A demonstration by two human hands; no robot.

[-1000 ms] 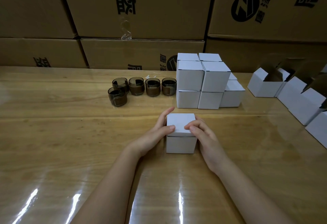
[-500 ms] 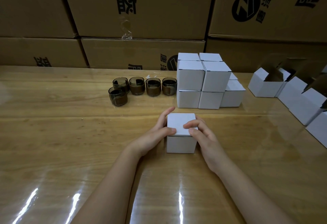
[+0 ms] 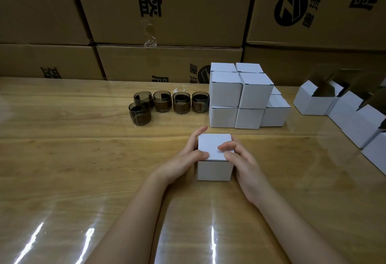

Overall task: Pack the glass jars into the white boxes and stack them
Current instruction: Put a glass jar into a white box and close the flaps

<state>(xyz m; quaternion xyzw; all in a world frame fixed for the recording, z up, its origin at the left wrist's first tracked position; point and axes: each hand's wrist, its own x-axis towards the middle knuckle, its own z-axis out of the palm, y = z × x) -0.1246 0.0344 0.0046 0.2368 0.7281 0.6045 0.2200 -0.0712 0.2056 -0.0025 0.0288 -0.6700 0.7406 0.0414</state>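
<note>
A closed white box (image 3: 215,166) stands on the wooden table (image 3: 62,159) in front of me. My left hand (image 3: 183,159) holds its left side, with the thumb lying on the lid and the fingers behind the far left edge. My right hand (image 3: 242,161) grips the right side, its fingers curled onto the lid. Behind it rises a stack of closed white boxes (image 3: 240,96), two layers high. Several dark glass jars (image 3: 171,102) stand in a row left of the stack. What the held box contains is hidden.
Open white boxes (image 3: 313,101) with raised flaps line the table's right side. Large brown cartons (image 3: 167,13) form a wall along the far edge. The glossy tabletop stretches bare to the left and toward me.
The fingers of my right hand have crept a little further left across the lid. The box and my left hand stay where they were.
</note>
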